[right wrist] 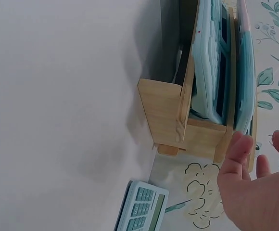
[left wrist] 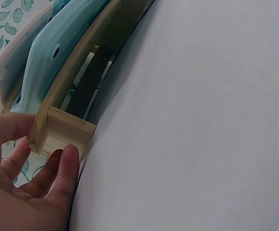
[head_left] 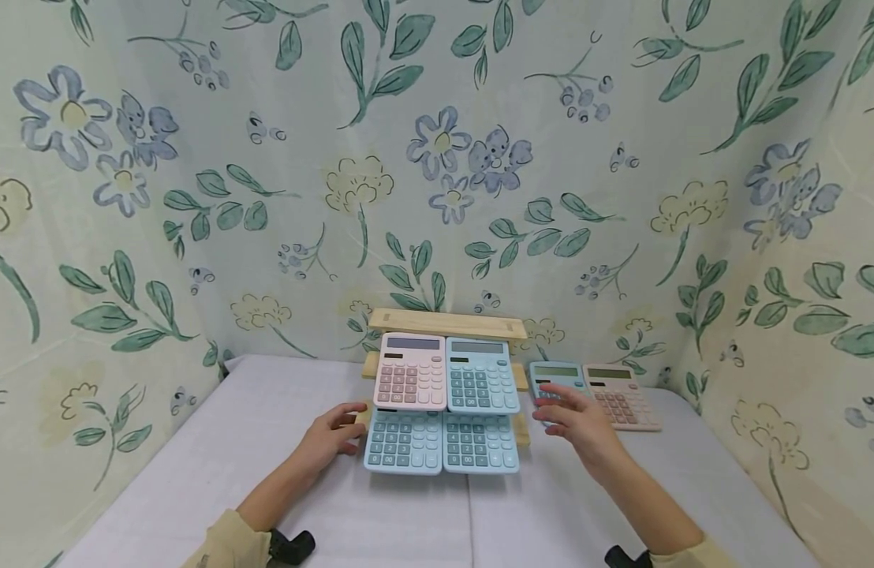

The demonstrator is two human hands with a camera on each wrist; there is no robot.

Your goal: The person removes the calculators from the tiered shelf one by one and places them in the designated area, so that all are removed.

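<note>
A wooden stand [head_left: 447, 322] bears calculators in two tiers. On its upper tier lean a pink calculator [head_left: 410, 371] and a blue calculator [head_left: 483, 375]. Two more blue calculators, one at left [head_left: 403, 443] and one at right [head_left: 480, 444], lean on the lower tier, their tops hidden. My left hand [head_left: 330, 435] is at the stand's left side; in the left wrist view its thumb and fingers pinch the end of the wooden frame [left wrist: 69, 126]. To the right of the stand, my right hand [head_left: 579, 422] hangs with loosely bent fingers, holding nothing.
Behind my right hand, another blue calculator [head_left: 556, 371] and a pink calculator [head_left: 621, 398] lie side by side. A white cloth [head_left: 295, 394] covers the table. Floral fabric [head_left: 437, 95] hangs at the back and both sides.
</note>
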